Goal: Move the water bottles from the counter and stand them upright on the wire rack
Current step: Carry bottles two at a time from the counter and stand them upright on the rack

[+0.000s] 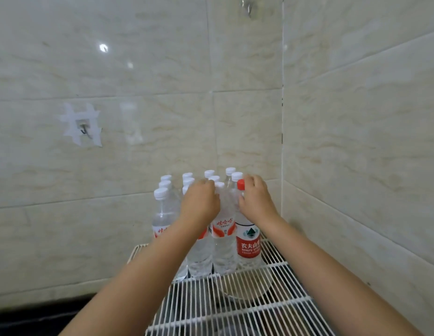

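Two hands are settling bottles into the cluster standing on the wire rack.

The right hand (256, 198) is curling its grip round the shoulder of the red-capped bottle (248, 238), which is standing upright at the right front of the group on the wire rack (235, 304). The left hand (199, 202) is resting bent fingers over the neck of a white-capped bottle (199, 253) in the front row; whether it is truly clasping, I cannot tell. The remaining water bottles (162, 209) are standing packed close behind. Filled, they are likely weighing a fair bit, with thin walls that are giving under a squeeze, so holding at the stiffer shoulder or cap is looking safest; narrow bases may be rocking on the wires.
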`<action>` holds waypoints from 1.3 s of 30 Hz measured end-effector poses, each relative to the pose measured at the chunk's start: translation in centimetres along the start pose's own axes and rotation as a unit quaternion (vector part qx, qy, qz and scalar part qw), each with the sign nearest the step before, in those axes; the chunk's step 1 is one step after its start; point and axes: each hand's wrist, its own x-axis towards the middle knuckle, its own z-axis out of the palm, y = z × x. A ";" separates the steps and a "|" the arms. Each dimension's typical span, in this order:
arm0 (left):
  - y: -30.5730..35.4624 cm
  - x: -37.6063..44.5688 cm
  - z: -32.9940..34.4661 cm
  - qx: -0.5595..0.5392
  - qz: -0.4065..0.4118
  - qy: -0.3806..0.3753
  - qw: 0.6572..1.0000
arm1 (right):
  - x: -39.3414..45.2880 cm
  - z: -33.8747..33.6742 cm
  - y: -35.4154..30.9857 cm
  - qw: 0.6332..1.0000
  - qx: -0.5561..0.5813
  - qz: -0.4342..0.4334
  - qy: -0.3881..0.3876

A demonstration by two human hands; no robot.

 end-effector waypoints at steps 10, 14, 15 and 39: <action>-13.6 -15.6 -4.0 0.126 -0.175 0.009 0.976 | -9.6 6.5 -13.6 0.963 0.099 -0.248 -0.039; -20.0 -25.5 -6.7 0.181 -0.268 -0.005 0.946 | -16.5 10.5 -22.1 0.933 0.092 -0.308 -0.162; -21.5 -28.2 -7.4 0.190 -0.294 -0.016 0.936 | -18.4 11.4 -24.2 0.924 0.093 -0.324 -0.183; -48.1 -75.6 -17.3 0.147 -0.623 -0.167 0.750 | -59.9 27.0 -59.9 0.728 0.095 -0.496 -0.463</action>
